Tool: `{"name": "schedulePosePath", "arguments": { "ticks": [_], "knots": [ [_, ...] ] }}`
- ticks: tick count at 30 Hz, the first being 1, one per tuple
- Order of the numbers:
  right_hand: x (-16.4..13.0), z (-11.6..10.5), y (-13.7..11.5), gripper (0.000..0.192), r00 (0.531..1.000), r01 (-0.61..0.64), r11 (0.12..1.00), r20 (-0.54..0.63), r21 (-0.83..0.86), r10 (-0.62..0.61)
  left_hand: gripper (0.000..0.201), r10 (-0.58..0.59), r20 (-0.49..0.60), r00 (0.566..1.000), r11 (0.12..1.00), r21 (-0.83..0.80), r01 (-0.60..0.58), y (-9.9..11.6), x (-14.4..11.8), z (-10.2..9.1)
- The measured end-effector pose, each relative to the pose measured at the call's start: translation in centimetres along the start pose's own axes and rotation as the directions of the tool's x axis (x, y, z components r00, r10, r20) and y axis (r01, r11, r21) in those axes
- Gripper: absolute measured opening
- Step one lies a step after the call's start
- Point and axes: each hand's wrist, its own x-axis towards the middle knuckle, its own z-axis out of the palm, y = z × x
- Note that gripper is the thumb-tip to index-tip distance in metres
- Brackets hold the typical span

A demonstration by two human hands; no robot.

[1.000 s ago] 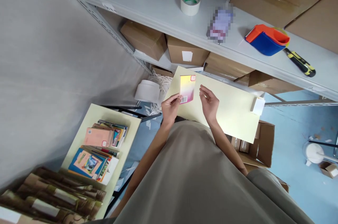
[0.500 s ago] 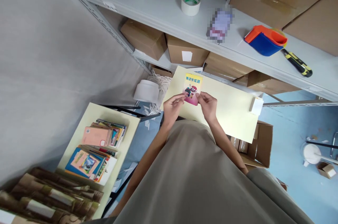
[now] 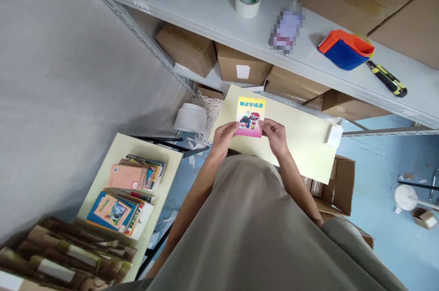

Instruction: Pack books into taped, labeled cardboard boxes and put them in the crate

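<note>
Evidently the grey metal shelf (image 3: pixel 192 5) was the largest thing, slanting across the top of the frame. Beneath it, mid-frame, lay a pale yellow table (image 3: pixel 303 140), and a side table (image 3: pixel 164 156) filled part of the lower left. A cardboard box (image 3: pixel 343 186) with raised flaps stood at the right, just below the table's end. On the side table sat two groups of books, an upper pile (image 3: pixel 127 176) and a lower pile (image 3: pixel 111 211), both apparently gathered already and untouched by either hand. At the frame's centre, over the yellow table, was a small booklet (image 3: pixel 253 106), its yellow-and-pink front cover towards the camera. The left hand (image 3: pixel 222 138) pinched its left edge; the right hand (image 3: pixel 276 138) gripped the right edge, low down. Judging by this, the booklet had been taken up and squared between both hands, but not yet laid down; whether its pages had been checked could not be told.
</note>
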Motion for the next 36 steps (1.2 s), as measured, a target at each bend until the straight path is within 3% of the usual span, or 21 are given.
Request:
{"name": "schedulePosePath", "arguments": {
  "ticks": [3,6,10,14,17,21,24,29,32,36],
  "knots": [
    [-0.1,0.0,0.5,0.054,0.990,0.104,0.985,-0.077,-0.141,-0.116,0.059,0.051,-0.002,0.999,0.997,0.049,-0.051,-0.1,0.0,0.2],
    [-0.7,0.8,0.4,0.057,0.946,0.230,0.916,-0.146,-0.328,-0.290,0.054,0.141,-0.035,0.989,0.987,0.087,-0.138,-0.1,-0.4,0.8],
    [-1.6,2.9,-0.1,0.058,0.974,0.197,0.930,-0.046,-0.310,-0.222,0.045,0.260,0.043,0.965,0.950,0.167,-0.263,0.2,-1.6,2.1],
    [-1.4,3.6,-0.3,0.051,0.972,0.195,0.928,-0.061,-0.318,-0.225,0.039,0.341,0.190,0.921,0.903,0.205,-0.377,0.6,-2.5,2.5],
    [-0.7,2.8,-0.5,0.056,0.973,0.187,0.925,-0.070,-0.331,-0.222,0.034,0.295,0.164,0.941,0.924,0.204,-0.325,0.8,-2.2,1.8],
    [-0.3,1.6,-1.0,0.060,0.985,0.164,0.958,-0.018,-0.237,-0.173,0.027,0.292,-0.011,0.956,0.938,0.198,-0.285,1.2,-1.3,0.8],
    [-0.5,1.2,-1.4,0.062,0.989,0.145,0.966,0.020,-0.214,-0.144,0.027,0.281,-0.073,0.957,0.949,0.172,-0.265,1.6,-0.9,0.5],
    [-0.7,0.6,-1.9,0.059,0.991,0.122,0.984,0.073,-0.130,-0.113,0.043,0.221,-0.076,0.972,0.973,0.081,-0.215,1.9,-0.5,0.8],
    [-0.5,0.1,-1.8,0.059,0.989,0.128,0.983,0.090,-0.131,-0.117,0.054,0.136,-0.007,0.991,0.991,0.018,-0.136,1.8,-0.7,1.1],
    [-0.1,-0.2,-0.8,0.060,0.989,0.131,0.977,0.082,-0.165,-0.119,0.054,0.099,0.033,0.994,0.994,0.046,-0.101,1.4,-1.1,1.6]
  ]
}}
